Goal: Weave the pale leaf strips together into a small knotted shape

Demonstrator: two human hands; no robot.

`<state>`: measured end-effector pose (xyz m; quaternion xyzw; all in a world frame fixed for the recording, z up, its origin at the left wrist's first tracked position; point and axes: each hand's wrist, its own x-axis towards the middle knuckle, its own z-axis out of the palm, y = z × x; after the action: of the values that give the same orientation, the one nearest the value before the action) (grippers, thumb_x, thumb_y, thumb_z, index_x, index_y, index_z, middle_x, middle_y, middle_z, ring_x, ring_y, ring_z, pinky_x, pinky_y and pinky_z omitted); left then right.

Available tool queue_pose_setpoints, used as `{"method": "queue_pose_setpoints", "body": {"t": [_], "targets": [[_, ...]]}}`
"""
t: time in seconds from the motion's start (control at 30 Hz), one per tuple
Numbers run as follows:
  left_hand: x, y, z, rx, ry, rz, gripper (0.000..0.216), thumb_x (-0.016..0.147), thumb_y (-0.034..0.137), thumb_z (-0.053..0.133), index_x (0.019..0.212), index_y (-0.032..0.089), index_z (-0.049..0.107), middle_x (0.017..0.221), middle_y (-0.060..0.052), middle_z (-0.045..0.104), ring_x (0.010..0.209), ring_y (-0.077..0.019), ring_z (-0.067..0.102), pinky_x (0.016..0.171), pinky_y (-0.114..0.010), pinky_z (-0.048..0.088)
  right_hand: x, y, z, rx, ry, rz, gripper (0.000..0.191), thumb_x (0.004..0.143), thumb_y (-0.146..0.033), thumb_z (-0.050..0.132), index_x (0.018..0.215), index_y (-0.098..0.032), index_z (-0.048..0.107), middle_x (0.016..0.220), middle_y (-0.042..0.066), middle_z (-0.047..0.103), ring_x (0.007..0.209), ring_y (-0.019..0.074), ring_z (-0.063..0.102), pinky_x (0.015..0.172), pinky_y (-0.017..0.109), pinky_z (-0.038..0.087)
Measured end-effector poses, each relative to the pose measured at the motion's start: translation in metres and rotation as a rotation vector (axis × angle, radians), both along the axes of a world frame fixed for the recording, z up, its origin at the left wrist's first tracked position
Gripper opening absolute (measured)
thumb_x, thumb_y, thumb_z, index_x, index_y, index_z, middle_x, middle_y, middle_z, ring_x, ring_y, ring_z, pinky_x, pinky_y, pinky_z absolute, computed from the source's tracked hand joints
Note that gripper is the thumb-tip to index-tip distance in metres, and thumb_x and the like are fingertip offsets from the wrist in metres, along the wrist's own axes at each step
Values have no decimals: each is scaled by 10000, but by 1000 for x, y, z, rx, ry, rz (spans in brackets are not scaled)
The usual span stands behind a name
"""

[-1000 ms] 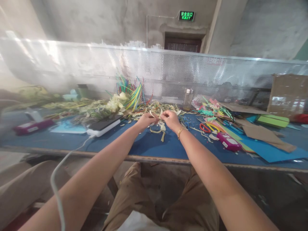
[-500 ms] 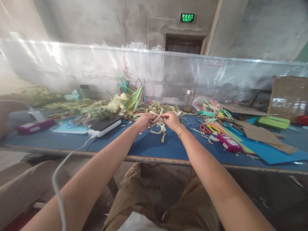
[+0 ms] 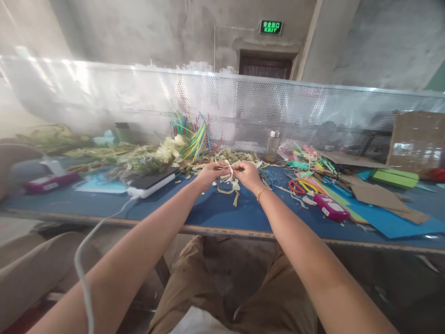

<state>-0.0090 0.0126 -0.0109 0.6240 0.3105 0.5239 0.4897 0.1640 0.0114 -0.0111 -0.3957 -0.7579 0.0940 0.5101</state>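
Observation:
Above the middle of the blue table, my left hand (image 3: 211, 173) and my right hand (image 3: 246, 174) almost meet, fingers pinched. Between them is a thin cream strip (image 3: 228, 165), crossed and looped, which both hands grip; the exact crossing is partly hidden by the fingertips. Right below, several pale strips and scraps (image 3: 235, 189) lie curled on the table. A bracelet (image 3: 261, 192) circles my right wrist.
A white power bank with a dark phone (image 3: 153, 181) and cable lies to the left. Scissors (image 3: 301, 186), a purple box (image 3: 331, 207) and coloured paper (image 3: 392, 218) are on the right. Behind are heaped strips (image 3: 139, 160), a bottle (image 3: 273, 143) and a perforated panel (image 3: 243, 106).
The cream strip has shifted between my fingers, and its crossed ends now point differently. Both hands stay in nearly the same place.

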Motion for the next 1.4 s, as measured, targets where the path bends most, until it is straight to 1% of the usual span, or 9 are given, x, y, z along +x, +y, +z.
{"method": "queue_pose_setpoints", "body": {"t": [0.13,0.27,0.43,0.53,0.73,0.93,1.13,1.27,1.4], "targets": [[1,0,0,80,15,-1,258,564,316,794,724,160,664,633,7,612,493,-60,421,478,-220,284,-3,-2,-2,45,-21,-25,177,684,-366,686,697,-192,660,754,26,670,719,155,596,723,287,462],[-1,2,0,86,20,37,272,583,362,778,729,159,670,594,14,583,476,-61,405,467,-223,277,-2,-1,-1,-67,53,27,152,721,-339,635,771,-198,659,775,22,674,704,149,597,706,285,474],[-2,4,-1,25,23,-1,307,592,379,773,770,159,653,613,9,582,528,-77,473,483,-210,312,4,2,4,8,222,-168,204,756,-264,534,920,-187,629,875,49,658,780,164,587,761,304,474],[-1,3,0,9,52,-62,309,621,393,755,782,157,636,622,3,586,533,-75,485,474,-199,312,5,-1,8,98,193,-201,266,759,-253,531,1003,-202,624,952,57,643,862,176,572,828,319,454],[-2,2,0,-16,0,-71,310,630,396,750,773,152,624,614,9,563,527,-69,490,485,-198,345,1,-10,8,135,-25,-151,121,729,-279,617,822,-242,685,897,19,669,913,199,565,909,358,393],[-2,1,-1,-18,22,-38,323,568,323,789,813,164,652,650,1,603,544,-88,524,481,-209,350,-1,-9,5,115,-29,-184,116,763,-317,598,720,-230,663,783,7,676,814,180,577,837,329,407],[-1,6,-3,87,29,35,300,551,335,791,739,146,655,700,-13,641,614,-104,542,594,-238,394,-5,-16,9,122,-70,-168,128,738,-304,614,641,-223,629,751,9,670,789,181,572,823,328,404],[-1,8,-4,136,46,83,293,555,342,789,721,145,649,662,6,612,585,-89,498,586,-232,366,-5,-19,11,140,-37,-156,85,738,-292,606,710,-231,658,779,9,670,791,181,572,835,335,404],[-1,7,-3,151,56,119,325,539,365,797,724,142,651,676,-3,610,611,-102,505,604,-240,370,-5,-21,12,186,-15,-154,162,762,-268,577,854,-256,710,824,11,665,836,185,573,866,345,392]]}}
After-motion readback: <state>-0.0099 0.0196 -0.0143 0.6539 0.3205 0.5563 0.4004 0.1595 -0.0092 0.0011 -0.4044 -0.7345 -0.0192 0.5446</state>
